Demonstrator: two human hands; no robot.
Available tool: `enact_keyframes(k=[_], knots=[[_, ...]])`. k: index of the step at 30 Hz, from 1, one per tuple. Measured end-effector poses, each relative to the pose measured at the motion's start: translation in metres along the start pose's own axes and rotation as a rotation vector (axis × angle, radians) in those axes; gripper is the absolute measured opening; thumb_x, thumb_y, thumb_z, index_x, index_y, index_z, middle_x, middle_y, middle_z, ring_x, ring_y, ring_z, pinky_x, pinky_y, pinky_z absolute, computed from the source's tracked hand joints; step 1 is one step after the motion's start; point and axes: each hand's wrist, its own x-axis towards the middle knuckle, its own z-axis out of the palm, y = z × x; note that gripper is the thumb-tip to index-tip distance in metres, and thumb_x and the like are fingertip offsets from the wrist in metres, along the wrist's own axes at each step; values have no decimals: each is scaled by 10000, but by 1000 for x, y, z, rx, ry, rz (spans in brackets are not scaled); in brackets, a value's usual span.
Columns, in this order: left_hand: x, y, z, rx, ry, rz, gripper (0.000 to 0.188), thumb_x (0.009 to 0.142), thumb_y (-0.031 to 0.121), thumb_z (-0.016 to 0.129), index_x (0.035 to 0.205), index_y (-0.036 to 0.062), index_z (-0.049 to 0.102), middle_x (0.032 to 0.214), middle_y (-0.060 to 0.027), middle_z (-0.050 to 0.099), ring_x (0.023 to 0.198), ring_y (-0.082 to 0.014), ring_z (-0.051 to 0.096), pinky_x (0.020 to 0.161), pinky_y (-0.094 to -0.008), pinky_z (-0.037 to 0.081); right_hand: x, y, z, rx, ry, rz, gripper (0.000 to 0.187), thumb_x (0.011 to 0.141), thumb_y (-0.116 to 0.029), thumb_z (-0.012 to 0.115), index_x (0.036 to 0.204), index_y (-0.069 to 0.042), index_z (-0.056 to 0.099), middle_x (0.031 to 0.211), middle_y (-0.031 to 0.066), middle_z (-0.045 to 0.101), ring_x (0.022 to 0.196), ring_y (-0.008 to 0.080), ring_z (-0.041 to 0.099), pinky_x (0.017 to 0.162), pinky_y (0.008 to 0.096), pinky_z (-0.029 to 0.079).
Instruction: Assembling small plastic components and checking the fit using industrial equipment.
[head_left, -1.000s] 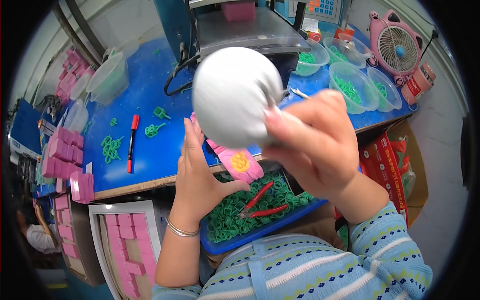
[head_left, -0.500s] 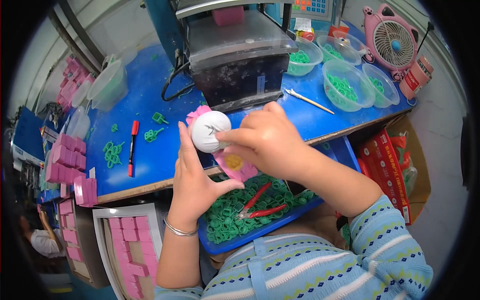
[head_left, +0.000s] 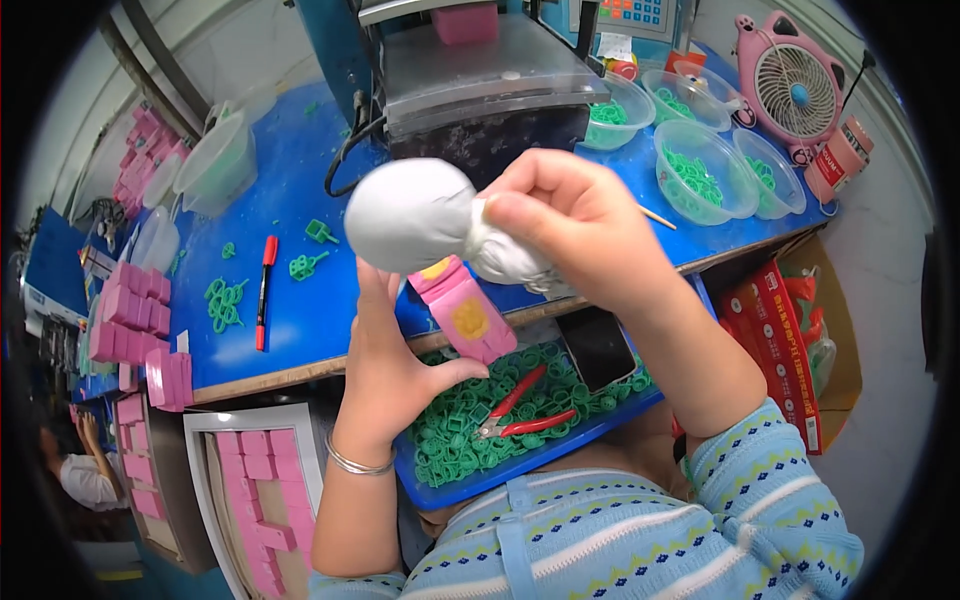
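My right hand (head_left: 575,220) is closed on the gathered neck of a round white cloth pouch (head_left: 405,215), which it holds tilted sideways in the air. Below the pouch, my left hand (head_left: 385,375) holds a pink mold block (head_left: 485,335) with yellow patches on its face, its thumb spread to one side. The pouch covers part of the left fingers. Under both hands lies a blue tray (head_left: 560,442) heaped with small green molded pieces (head_left: 455,430). Red-handled cutters (head_left: 538,424) rest on the pieces, beside a dark-screened phone (head_left: 597,350).
A metal press (head_left: 490,80) stands at the back of the blue table (head_left: 300,330). Clear bowls (head_left: 705,190) with green pieces and a pink fan (head_left: 795,85) sit at the right. On the left are a red-and-black marker (head_left: 265,292), loose green pieces and pink block stacks (head_left: 130,315).
My right hand has lifted the white pouch up off the pink mold block and tipped it sideways. The block's face and the phone now show more. My left hand has hardly moved.
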Motion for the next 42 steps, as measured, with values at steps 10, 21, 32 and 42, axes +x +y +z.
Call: enact_keyframes(k=[10, 21, 32, 42], knots=[[-1, 1, 1, -39, 7, -22, 1345, 449, 94, 887, 1426, -4, -32, 1396, -245, 335, 1282, -363, 376, 1053, -405, 327, -31, -5, -17, -69, -169, -11, 146, 847, -137, 646, 889, -3, 609, 835, 64, 642, 735, 90, 601, 640, 227, 486], [3, -1, 1, 3, -15, -8, 1332, 433, 197, 891, 1432, -9, 33, 1399, -236, 340, 1283, -361, 377, 1056, -413, 317, -41, 13, -37, -623, 245, -218, 188, 845, -191, 630, 887, -11, 593, 815, 85, 633, 745, 180, 607, 672, 301, 471], [2, 1, 1, 102, 30, 10, 1330, 429, 283, 884, 1435, -10, 64, 1362, -200, 392, 1251, -350, 398, 1032, -416, 336, -52, 33, -48, -1606, 469, -420, 268, 699, -159, 692, 927, -89, 569, 950, 84, 562, 861, 246, 533, 731, 374, 383], [2, 0, 5, 117, 68, 30, 1273, 486, 282, 874, 1439, -5, 80, 1330, -192, 418, 1239, -325, 410, 1038, -404, 310, -8, 64, -14, -1064, 10, -466, 428, 670, -69, 646, 1069, 56, 557, 1018, 191, 537, 941, 351, 519, 861, 418, 425]])
